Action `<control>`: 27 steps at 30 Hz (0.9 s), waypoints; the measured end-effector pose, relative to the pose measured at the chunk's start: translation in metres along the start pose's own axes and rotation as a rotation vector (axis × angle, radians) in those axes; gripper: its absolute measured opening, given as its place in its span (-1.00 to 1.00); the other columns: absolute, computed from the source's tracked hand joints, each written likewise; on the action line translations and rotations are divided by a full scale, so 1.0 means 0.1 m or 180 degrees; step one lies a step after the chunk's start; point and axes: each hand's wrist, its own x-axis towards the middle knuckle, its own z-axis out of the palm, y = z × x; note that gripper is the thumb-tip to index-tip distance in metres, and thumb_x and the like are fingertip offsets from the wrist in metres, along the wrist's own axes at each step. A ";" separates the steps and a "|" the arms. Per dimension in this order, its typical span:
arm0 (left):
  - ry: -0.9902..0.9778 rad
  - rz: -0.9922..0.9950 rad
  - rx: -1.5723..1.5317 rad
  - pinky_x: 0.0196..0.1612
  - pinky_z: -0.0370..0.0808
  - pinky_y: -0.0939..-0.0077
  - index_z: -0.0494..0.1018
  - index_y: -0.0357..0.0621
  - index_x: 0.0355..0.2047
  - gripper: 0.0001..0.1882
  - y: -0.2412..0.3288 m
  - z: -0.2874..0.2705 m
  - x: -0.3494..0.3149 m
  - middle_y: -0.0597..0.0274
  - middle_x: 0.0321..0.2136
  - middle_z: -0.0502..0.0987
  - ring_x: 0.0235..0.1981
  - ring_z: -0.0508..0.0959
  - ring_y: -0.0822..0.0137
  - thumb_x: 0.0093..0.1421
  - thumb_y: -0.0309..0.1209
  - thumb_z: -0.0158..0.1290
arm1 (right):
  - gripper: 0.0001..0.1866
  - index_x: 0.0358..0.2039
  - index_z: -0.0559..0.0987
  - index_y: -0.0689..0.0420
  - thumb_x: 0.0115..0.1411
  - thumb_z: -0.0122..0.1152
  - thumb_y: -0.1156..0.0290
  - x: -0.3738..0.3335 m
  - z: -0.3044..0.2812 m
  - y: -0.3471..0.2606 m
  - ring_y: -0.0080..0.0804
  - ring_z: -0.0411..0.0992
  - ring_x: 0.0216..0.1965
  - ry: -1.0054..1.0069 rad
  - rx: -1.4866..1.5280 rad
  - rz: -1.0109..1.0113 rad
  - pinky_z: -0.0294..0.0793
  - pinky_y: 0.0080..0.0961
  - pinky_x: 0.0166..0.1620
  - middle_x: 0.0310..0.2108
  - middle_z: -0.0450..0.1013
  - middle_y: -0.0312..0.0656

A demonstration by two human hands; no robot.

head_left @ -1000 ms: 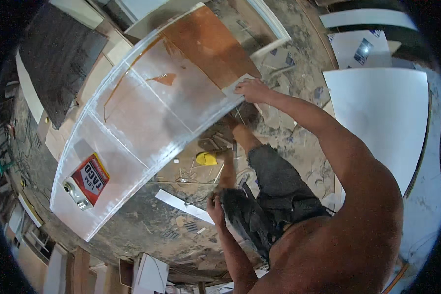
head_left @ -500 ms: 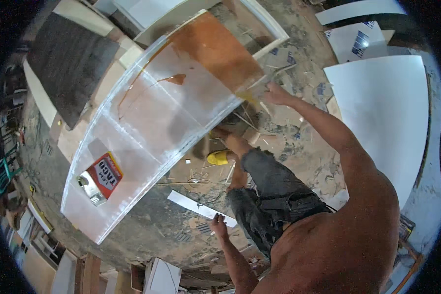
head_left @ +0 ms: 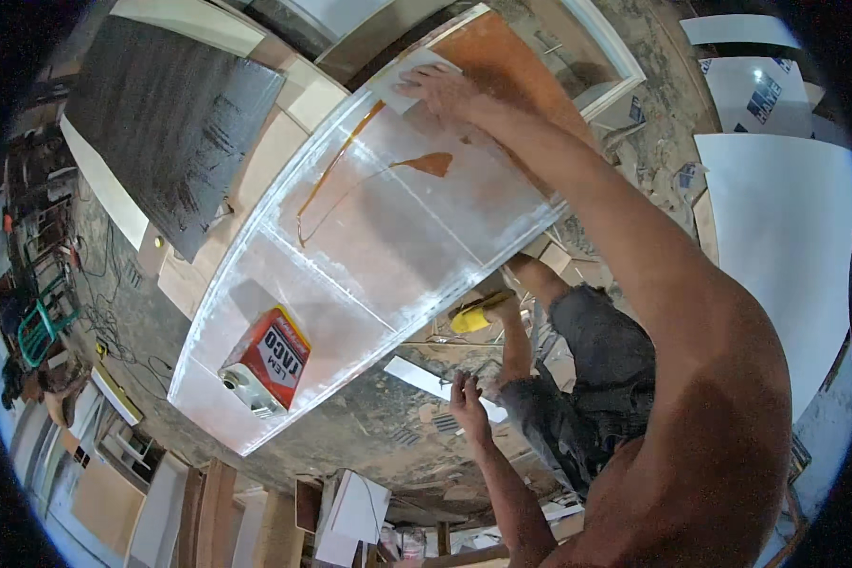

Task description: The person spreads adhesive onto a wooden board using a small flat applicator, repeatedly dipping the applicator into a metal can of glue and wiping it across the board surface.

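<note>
Pale panel (head_left: 350, 251) beneath red can (head_left: 278, 358)

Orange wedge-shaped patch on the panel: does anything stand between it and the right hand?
Nothing visible: only the panel lies between the right hand, on a pale flat piece, and the patch. The can is near the panel's other end.

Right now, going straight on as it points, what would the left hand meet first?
For the left hand, probably the panel's near edge; the white strip looks lower, on the floor. Depth is unclear, so it might pass underneath.
</note>
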 end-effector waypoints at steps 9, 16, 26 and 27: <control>-0.0167 -0.0427 0.0426 -0.11 0.53 0.37 0.36 -0.30 0.13 -0.53 -0.25 -0.01 -0.01 0.02 0.02 0.51 -0.05 0.55 0.22 0.30 -0.28 0.07 | -0.45 0.26 0.32 -0.26 0.22 0.00 0.28 0.13 -0.01 -0.36 -0.24 0.17 0.30 0.0190 0.0046 -0.0501 0.12 -0.12 0.31 0.34 0.14 -0.31; -0.0131 -0.0592 0.0310 -0.13 0.54 0.42 0.39 -0.33 0.12 -0.55 -0.17 0.08 0.10 0.00 -0.05 0.54 -0.09 0.55 0.27 0.28 -0.35 0.07 | -0.39 0.24 0.34 -0.28 0.13 0.16 0.21 0.12 0.05 0.13 -0.26 0.17 0.29 -0.0095 -0.0257 -0.0423 0.11 -0.13 0.30 0.30 0.20 -0.31; -0.0250 -0.0582 0.0364 -0.03 0.50 0.39 0.35 -0.37 0.15 -0.53 0.25 0.08 0.25 -0.03 0.01 0.50 -0.01 0.53 0.22 0.29 -0.36 0.06 | -0.40 0.23 0.37 -0.21 0.12 0.12 0.33 -0.01 0.03 -0.22 -0.23 0.17 0.29 -0.0196 0.0125 -0.0384 0.14 -0.17 0.30 0.30 0.20 -0.29; -0.0243 -0.0524 0.0423 -0.02 0.50 0.39 0.34 -0.37 0.15 -0.52 0.29 0.08 0.22 -0.04 0.02 0.50 0.00 0.53 0.21 0.29 -0.36 0.06 | -0.39 0.24 0.36 -0.19 0.12 0.13 0.30 -0.22 0.06 -0.34 -0.23 0.15 0.30 -0.0194 0.0178 -0.0506 0.12 -0.16 0.30 0.31 0.18 -0.26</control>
